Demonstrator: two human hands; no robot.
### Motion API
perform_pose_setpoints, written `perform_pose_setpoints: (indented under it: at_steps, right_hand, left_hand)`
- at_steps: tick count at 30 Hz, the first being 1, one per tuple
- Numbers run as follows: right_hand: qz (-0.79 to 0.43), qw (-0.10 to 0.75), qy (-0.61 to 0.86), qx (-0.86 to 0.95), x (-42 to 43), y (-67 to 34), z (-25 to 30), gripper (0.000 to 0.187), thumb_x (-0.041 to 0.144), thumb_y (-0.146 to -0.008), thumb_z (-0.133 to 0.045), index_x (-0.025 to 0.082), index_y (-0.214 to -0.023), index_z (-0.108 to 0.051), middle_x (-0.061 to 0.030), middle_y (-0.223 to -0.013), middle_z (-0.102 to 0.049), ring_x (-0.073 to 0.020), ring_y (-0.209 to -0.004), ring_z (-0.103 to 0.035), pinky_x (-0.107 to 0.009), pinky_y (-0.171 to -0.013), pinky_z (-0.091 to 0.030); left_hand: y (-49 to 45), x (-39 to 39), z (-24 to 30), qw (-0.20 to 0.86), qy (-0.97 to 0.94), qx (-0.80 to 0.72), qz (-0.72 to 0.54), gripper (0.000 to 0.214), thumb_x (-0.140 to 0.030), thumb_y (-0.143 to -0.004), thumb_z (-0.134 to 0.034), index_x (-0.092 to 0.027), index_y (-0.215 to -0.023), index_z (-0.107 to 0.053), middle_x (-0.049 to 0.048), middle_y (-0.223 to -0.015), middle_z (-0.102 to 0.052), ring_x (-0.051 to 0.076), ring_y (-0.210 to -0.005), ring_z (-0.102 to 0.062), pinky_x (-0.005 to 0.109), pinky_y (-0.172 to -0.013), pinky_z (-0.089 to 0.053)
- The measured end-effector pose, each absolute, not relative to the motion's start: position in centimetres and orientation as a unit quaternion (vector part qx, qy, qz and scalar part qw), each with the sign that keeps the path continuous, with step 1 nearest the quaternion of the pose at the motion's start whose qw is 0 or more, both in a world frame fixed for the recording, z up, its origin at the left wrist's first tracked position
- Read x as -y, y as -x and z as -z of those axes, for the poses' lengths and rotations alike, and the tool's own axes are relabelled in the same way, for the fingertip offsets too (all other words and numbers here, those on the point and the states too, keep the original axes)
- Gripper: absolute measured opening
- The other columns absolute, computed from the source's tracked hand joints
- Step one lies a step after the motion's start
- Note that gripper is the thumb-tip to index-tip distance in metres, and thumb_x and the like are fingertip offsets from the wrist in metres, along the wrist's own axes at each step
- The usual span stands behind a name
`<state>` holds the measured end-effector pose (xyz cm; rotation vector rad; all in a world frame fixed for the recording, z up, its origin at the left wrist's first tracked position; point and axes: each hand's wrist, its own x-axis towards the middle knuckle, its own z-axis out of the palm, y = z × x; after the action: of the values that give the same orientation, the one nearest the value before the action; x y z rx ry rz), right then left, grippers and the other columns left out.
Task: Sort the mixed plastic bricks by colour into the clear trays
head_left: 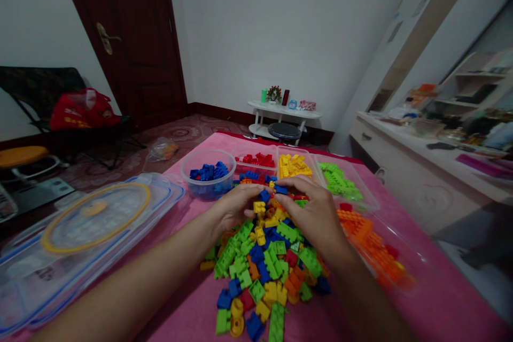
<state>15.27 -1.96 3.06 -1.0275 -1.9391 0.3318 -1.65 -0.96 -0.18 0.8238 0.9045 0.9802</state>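
Note:
A heap of mixed plastic building bricks [264, 267] in green, blue, yellow, orange and red lies on the pink tablecloth [441, 304]. My left hand [234, 208] rests on the far left of the heap, fingers curled over bricks. Opposite it, my right hand [312, 214] lies on the heap's far right side, its fingertips pinched on a small blue brick [280, 189]. A yellow brick [259, 207] sits between the two hands. What the left fingers grip is hidden.
Behind the heap stand a round tub of blue bricks [208, 173] and clear trays of red bricks [256, 160], yellow bricks [294, 165], green bricks [340, 179] and orange bricks [372, 251]. Clear lids [80, 230] lie at left. A white dresser [420, 171] stands at right.

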Motion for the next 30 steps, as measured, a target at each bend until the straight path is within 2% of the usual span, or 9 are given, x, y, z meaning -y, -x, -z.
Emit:
perform_pose_setpoints:
  at_steps: [3,6,9,12,14,19,25,27,30]
  right_hand:
    - [-0.140,0.449,0.417,0.778,2.1,-15.1,-3.1,0.017,0.021,-0.074,-0.065,0.022,-0.090,-0.069,-0.0032,-0.092,-0.068,-0.0179,-0.086,-0.062,-0.031,-0.079,-0.049]
    - [-0.153,0.451,0.413,0.776,2.2,-14.9,-3.0,0.017,0.020,-0.074,-0.065,0.022,-0.091,-0.069,-0.0030,-0.092,-0.068,-0.0177,-0.086,-0.062,-0.030,-0.079,-0.048]
    - [-0.162,0.440,0.399,0.788,2.4,-14.4,-2.5,0.019,0.019,-0.075,-0.063,0.023,-0.092,-0.069,-0.0029,-0.091,-0.068,-0.0179,-0.086,-0.061,-0.031,-0.079,-0.047]
    - [-0.149,0.405,0.400,0.809,2.4,-14.0,-1.9,0.021,0.016,-0.076,-0.062,0.025,-0.093,-0.069,-0.0021,-0.090,-0.066,-0.0177,-0.086,-0.060,-0.032,-0.080,-0.046]
    - [-0.136,0.380,0.413,0.816,2.4,-13.9,-1.6,0.022,0.016,-0.075,-0.063,0.026,-0.094,-0.069,-0.0016,-0.090,-0.065,-0.0173,-0.084,-0.059,-0.031,-0.079,-0.045]
    - [-0.125,0.357,0.436,0.816,2.2,-14.0,-1.4,0.012,0.019,-0.073,-0.067,0.022,-0.085,-0.067,-0.0013,-0.083,-0.064,-0.0173,-0.081,-0.058,-0.029,-0.076,-0.044]
    - [-0.123,0.394,0.420,0.808,1.8,-14.4,-1.5,0.023,0.019,-0.074,-0.066,0.022,-0.096,-0.068,-0.0042,-0.096,-0.066,-0.0193,-0.092,-0.059,-0.032,-0.083,-0.045]
    - [-0.129,0.399,0.414,0.808,1.7,-14.6,-1.7,0.023,0.018,-0.075,-0.063,0.023,-0.097,-0.068,-0.0045,-0.097,-0.066,-0.0191,-0.092,-0.059,-0.033,-0.083,-0.045]
    - [-0.142,0.403,0.417,0.802,1.4,-15.1,-1.8,0.019,0.018,-0.078,-0.058,0.022,-0.093,-0.069,-0.0040,-0.091,-0.068,-0.0176,-0.083,-0.061,-0.031,-0.076,-0.047]
  left_hand:
    - [1.2,1.1,0.9,0.684,-0.411,-0.412,-0.440,0.031,-0.039,-0.072,-0.067,-0.013,-0.088,-0.065,0.0025,-0.071,-0.060,0.005,-0.050,-0.048,0.011,-0.038,-0.025]
    - [0.9,1.2,1.2,0.681,-0.402,-0.410,-0.455,0.027,-0.037,-0.074,-0.067,-0.013,-0.087,-0.064,0.0000,-0.068,-0.057,0.004,-0.051,-0.047,0.011,-0.039,-0.028]
    - [0.5,1.4,0.9,0.736,-0.336,-0.381,-0.447,0.025,-0.037,-0.080,-0.061,-0.013,-0.088,-0.062,0.0002,-0.069,-0.056,0.004,-0.049,-0.048,0.010,-0.036,-0.029]
    - [0.4,1.7,0.2,0.795,-0.276,-0.333,-0.426,0.036,-0.047,-0.086,-0.050,-0.013,-0.091,-0.061,0.0031,-0.074,-0.059,0.006,-0.050,-0.053,0.012,-0.037,-0.040]
    - [0.4,1.8,-0.1,0.809,-0.266,-0.315,-0.420,0.040,-0.049,-0.087,-0.048,-0.012,-0.091,-0.061,0.0043,-0.076,-0.060,0.007,-0.051,-0.056,0.015,-0.041,-0.048]
    - [0.4,1.9,0.2,0.803,-0.279,-0.296,-0.435,0.025,-0.035,-0.086,-0.057,-0.011,-0.094,-0.063,0.0046,-0.082,-0.065,0.007,-0.057,-0.061,0.018,-0.051,-0.056]
    - [0.7,1.6,0.5,0.801,-0.238,-0.284,-0.471,0.015,-0.019,-0.085,-0.058,-0.010,-0.095,-0.064,0.0062,-0.080,-0.068,0.007,-0.055,-0.063,0.016,-0.055,-0.057]
    - [0.9,1.5,0.3,0.784,-0.236,-0.302,-0.487,0.014,-0.015,-0.083,-0.059,-0.009,-0.095,-0.064,0.0067,-0.080,-0.068,0.009,-0.060,-0.065,0.016,-0.057,-0.057]
    - [1.4,1.3,-0.5,0.751,-0.247,-0.346,-0.506,0.017,-0.015,-0.081,-0.060,-0.010,-0.097,-0.063,0.0089,-0.087,-0.069,0.013,-0.073,-0.068,0.017,-0.061,-0.057]
